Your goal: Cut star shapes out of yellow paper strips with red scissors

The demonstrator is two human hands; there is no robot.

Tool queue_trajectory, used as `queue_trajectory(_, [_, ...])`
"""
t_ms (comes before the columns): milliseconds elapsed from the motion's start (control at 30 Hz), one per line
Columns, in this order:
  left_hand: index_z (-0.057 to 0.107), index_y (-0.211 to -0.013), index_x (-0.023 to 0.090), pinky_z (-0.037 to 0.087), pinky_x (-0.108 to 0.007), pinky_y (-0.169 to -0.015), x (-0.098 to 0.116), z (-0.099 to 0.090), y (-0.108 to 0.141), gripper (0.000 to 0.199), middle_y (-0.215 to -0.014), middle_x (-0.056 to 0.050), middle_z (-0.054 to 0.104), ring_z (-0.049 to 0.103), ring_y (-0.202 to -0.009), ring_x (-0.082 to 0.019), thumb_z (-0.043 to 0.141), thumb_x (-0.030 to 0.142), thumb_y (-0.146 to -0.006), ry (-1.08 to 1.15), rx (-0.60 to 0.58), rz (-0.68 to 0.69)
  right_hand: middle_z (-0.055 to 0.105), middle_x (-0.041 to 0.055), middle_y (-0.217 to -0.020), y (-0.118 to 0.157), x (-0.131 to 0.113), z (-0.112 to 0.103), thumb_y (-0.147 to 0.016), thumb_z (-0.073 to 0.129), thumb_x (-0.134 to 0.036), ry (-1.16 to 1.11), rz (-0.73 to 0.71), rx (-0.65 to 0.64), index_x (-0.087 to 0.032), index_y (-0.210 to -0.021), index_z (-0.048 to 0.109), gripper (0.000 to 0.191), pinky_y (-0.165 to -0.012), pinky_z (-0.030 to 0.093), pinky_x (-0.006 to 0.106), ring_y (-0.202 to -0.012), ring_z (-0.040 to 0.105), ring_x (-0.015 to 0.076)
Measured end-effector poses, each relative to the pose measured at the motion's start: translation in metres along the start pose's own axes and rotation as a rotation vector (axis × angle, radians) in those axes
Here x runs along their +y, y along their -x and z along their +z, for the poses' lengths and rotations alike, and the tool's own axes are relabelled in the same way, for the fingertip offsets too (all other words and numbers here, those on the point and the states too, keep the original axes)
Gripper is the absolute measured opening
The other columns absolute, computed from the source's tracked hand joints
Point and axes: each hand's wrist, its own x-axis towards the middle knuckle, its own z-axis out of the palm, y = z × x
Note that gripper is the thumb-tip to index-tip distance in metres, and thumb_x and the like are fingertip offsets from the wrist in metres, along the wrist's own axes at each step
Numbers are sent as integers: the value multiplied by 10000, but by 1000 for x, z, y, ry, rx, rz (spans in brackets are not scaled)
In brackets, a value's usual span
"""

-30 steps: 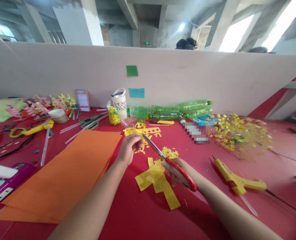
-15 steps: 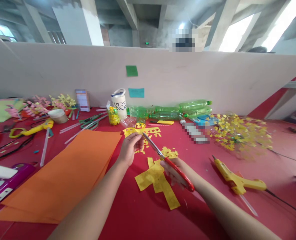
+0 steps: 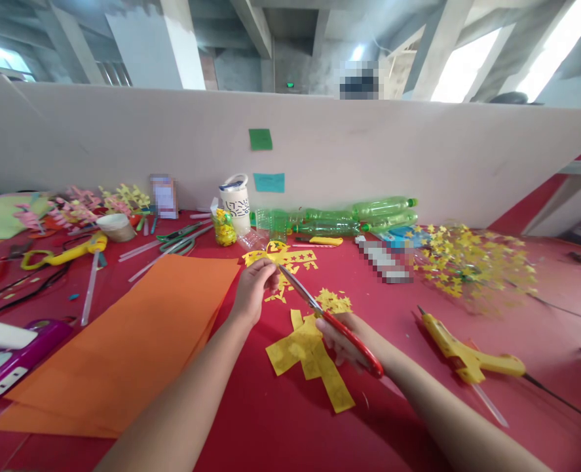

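My left hand (image 3: 253, 288) is closed in a pinch above the red table. What its fingertips hold is too small to make out against the yellow paper behind. In my right hand (image 3: 363, 331) are red-handled scissors (image 3: 352, 337), their blades pointing up and left to the left fingertips. Whether the blades are slightly apart, I cannot tell. Beyond the left hand lie star-punched yellow paper scraps (image 3: 300, 257). A small heap of yellow paper stars (image 3: 333, 301) sits by the right hand, and plain yellow strips (image 3: 297, 344) lie crossed below it.
Orange sheets (image 3: 137, 341) cover the left of the table. At right rest a yellow glue gun (image 3: 460, 354) and a bunch of yellow stars (image 3: 471, 269). Green plastic bottles (image 3: 332, 221) and a white tumbler (image 3: 234, 200) stand or lie along the partition (image 3: 369, 151).
The camera view has shifted very slightly. The scissor tips sit a touch closer to the left fingertips; both hands otherwise keep their places.
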Motion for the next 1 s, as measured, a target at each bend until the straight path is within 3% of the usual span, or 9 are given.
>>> queue_trajectory(600, [597, -692, 168, 370, -189, -461, -1, -2, 1, 182, -554, 33, 537, 466, -484, -69, 619, 329, -776, -129, -55, 61, 419, -77, -368, 4, -6, -3, -811, 565, -582, -14, -46, -5, -170, -622, 486, 460, -422, 426, 203, -298, 422, 67])
queue_trajectory(867, [596, -690, 171, 362, -195, -465, -1, 1, 3, 205, -561, 30, 528, 460, -492, -72, 616, 355, -778, -131, -41, 65, 426, -73, -385, 4, -7, -2, -801, 559, -610, -17, -19, -21, -177, -626, 474, 474, -330, 335, 172, -294, 426, 72])
queue_trajectory(1000, [600, -691, 171, 360, -200, -463, 0, 1, 3, 203, -554, 31, 530, 458, -482, -74, 625, 359, -764, -127, -28, 48, 413, -80, -363, 4, -8, -1, -808, 570, -579, -33, -35, 7, -174, -606, 481, 461, -388, 420, 193, -284, 411, 65])
